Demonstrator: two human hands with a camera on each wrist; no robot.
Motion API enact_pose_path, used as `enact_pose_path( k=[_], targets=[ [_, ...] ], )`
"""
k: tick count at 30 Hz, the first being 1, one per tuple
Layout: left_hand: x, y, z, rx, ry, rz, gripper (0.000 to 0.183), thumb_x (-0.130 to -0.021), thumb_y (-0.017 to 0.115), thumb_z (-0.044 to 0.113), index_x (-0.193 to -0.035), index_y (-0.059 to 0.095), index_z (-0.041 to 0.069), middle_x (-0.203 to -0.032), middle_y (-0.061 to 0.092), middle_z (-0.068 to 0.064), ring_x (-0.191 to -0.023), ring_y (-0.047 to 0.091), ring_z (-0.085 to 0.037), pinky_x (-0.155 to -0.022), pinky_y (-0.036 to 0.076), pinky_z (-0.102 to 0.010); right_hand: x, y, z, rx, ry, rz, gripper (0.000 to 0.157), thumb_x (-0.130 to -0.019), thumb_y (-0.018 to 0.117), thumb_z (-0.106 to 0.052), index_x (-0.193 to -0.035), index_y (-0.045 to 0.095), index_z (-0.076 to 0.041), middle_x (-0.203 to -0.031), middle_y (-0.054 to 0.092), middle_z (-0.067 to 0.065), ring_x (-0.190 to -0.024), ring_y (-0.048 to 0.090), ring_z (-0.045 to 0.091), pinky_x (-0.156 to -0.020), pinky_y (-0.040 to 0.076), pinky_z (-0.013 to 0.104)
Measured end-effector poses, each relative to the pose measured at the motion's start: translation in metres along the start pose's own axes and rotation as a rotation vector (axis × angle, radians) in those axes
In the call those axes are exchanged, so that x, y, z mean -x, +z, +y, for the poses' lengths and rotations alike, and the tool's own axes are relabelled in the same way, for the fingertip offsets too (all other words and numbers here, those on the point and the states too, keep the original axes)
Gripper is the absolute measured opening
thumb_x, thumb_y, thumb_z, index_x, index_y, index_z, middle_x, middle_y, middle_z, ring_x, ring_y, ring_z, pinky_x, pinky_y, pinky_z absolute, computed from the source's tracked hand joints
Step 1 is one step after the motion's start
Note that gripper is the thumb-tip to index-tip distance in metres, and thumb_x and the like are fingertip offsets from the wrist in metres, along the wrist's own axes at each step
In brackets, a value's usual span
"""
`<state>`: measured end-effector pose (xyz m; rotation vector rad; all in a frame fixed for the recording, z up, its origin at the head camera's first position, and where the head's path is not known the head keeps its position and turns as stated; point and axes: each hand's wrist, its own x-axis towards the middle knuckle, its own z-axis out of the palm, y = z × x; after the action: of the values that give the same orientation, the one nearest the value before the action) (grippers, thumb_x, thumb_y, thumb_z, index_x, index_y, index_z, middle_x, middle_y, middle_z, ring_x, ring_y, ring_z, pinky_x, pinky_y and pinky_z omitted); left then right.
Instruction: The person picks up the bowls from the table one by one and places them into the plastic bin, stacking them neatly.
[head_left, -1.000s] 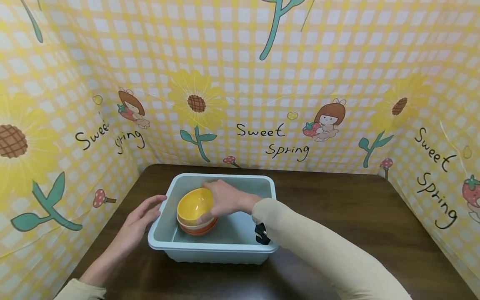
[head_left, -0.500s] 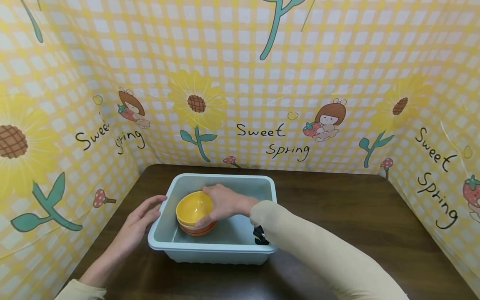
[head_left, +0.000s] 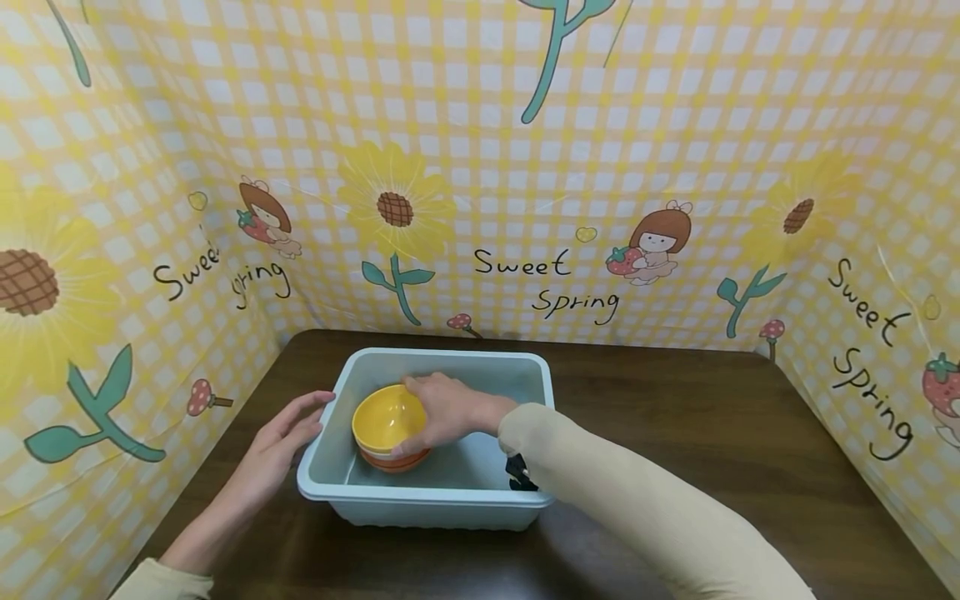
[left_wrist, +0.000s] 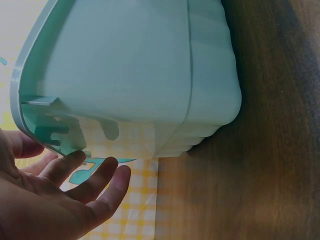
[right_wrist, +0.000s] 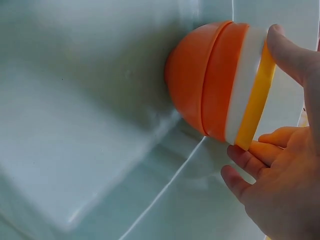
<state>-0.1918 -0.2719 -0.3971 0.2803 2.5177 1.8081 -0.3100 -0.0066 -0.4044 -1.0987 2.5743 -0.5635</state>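
Note:
My right hand [head_left: 450, 407] reaches into a pale blue plastic basin [head_left: 427, 496] and grips the yellow bowl [head_left: 386, 419] by its rim. In the right wrist view, its thumb lies at one side of the rim and its fingers at the opposite side. The yellow bowl tops a tilted nested stack, with a white bowl [right_wrist: 245, 82] and orange bowls [right_wrist: 192, 75] beneath it. Outside the basin's left wall, my left hand [head_left: 279, 442] touches the rim with loosely spread fingers. Part of the yellow bowl's rim is hidden behind the right hand.
The basin stands on a dark brown wooden table [head_left: 675, 433]. A yellow checked cloth [head_left: 510, 183] with printed flowers and lettering rises behind the table and along both sides. A small black object [head_left: 519, 473] shows beneath the right sleeve.
The right hand and the yellow bowl have moved slightly down onto the stack, with most of the motion in the first half second. The left hand stays at the rim.

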Motion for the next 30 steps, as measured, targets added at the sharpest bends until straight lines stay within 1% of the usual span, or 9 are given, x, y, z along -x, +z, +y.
enact_pose_path(
  k=[6,12,16,19,20,23,26,27,30],
  targets=[
    [0.0,-0.001,-0.001,0.012,0.01,0.002,0.043,-0.115,0.042,0.018,-0.155,0.039,0.0,-0.159,0.039,-0.031,-0.126,0.055,-0.005,-0.087,0.055,-0.028,-0.003,0.002,0.002,0.014,0.015,-0.014,0.116,-0.082,0.079,-0.069,-0.166,0.029,-0.007,-0.168,0.037,0.006,-0.146,0.038,0.026,-0.12,0.031,0.042],
    [0.0,-0.002,0.0,0.008,0.006,-0.001,0.043,-0.115,0.041,0.017,-0.155,0.039,0.0,-0.16,0.038,-0.03,-0.132,0.054,-0.017,-0.086,0.055,-0.03,-0.003,0.0,0.002,-0.017,-0.004,-0.009,0.122,-0.08,0.081,-0.07,-0.168,0.022,-0.009,-0.169,0.034,0.007,-0.148,0.036,0.028,-0.12,0.031,0.041],
    [-0.002,-0.003,0.0,0.015,0.016,-0.004,0.043,-0.115,0.042,0.015,-0.154,0.039,-0.001,-0.158,0.039,-0.032,-0.124,0.059,-0.009,-0.084,0.056,-0.03,0.011,-0.019,-0.014,-0.008,0.015,-0.045,0.118,-0.083,0.078,-0.069,-0.168,0.022,-0.01,-0.17,0.031,0.007,-0.149,0.033,0.029,-0.119,0.032,0.044],
    [-0.002,-0.004,-0.002,0.016,0.026,-0.008,0.043,-0.114,0.044,0.013,-0.154,0.04,-0.003,-0.157,0.04,-0.034,-0.119,0.06,-0.002,-0.083,0.057,-0.03,0.032,-0.043,-0.035,0.039,0.03,-0.082,0.105,-0.089,0.075,-0.064,-0.166,0.029,-0.008,-0.168,0.035,0.01,-0.149,0.034,0.031,-0.119,0.033,0.043],
    [-0.002,-0.004,-0.002,0.004,0.03,-0.006,0.043,-0.114,0.044,0.012,-0.154,0.04,-0.003,-0.157,0.041,-0.034,-0.119,0.06,-0.003,-0.082,0.057,-0.03,0.038,-0.05,-0.04,0.052,0.022,-0.085,0.1,-0.091,0.074,-0.062,-0.165,0.032,-0.008,-0.166,0.039,0.01,-0.148,0.037,0.029,-0.118,0.034,0.042],
    [-0.001,-0.006,0.0,-0.097,0.07,0.009,0.043,-0.113,0.049,0.012,-0.153,0.045,-0.001,-0.154,0.048,-0.032,-0.125,0.06,-0.017,-0.083,0.056,-0.027,0.063,-0.077,-0.058,0.089,0.02,-0.091,0.089,-0.095,0.073,-0.056,-0.162,0.039,-0.007,-0.163,0.045,0.01,-0.148,0.041,0.026,-0.118,0.035,0.039],
    [0.001,-0.011,0.01,-0.281,0.109,0.044,0.043,-0.112,0.054,0.017,-0.152,0.051,0.004,-0.147,0.058,-0.025,-0.127,0.06,-0.031,-0.086,0.052,-0.022,0.094,-0.099,-0.065,0.139,0.048,-0.058,0.082,-0.096,0.073,-0.055,-0.159,0.046,-0.008,-0.159,0.05,0.008,-0.145,0.045,0.023,-0.116,0.036,0.038],
    [0.002,-0.012,0.015,-0.347,0.128,0.061,0.042,-0.111,0.056,0.018,-0.151,0.053,0.006,-0.144,0.061,-0.023,-0.126,0.06,-0.034,-0.086,0.051,-0.02,0.106,-0.104,-0.066,0.16,0.067,-0.038,0.081,-0.096,0.072,-0.055,-0.158,0.048,-0.009,-0.157,0.052,0.007,-0.144,0.046,0.024,-0.115,0.038,0.039],
    [0.007,-0.017,0.03,-0.509,0.192,0.117,0.038,-0.108,0.062,0.018,-0.146,0.06,0.01,-0.132,0.069,-0.015,-0.116,0.064,-0.028,-0.084,0.049,-0.02,0.141,-0.111,-0.058,0.209,0.089,0.075,0.069,-0.096,0.075,-0.051,-0.148,0.059,-0.008,-0.142,0.062,0.007,-0.13,0.056,0.023,-0.107,0.045,0.04]
  ],
)
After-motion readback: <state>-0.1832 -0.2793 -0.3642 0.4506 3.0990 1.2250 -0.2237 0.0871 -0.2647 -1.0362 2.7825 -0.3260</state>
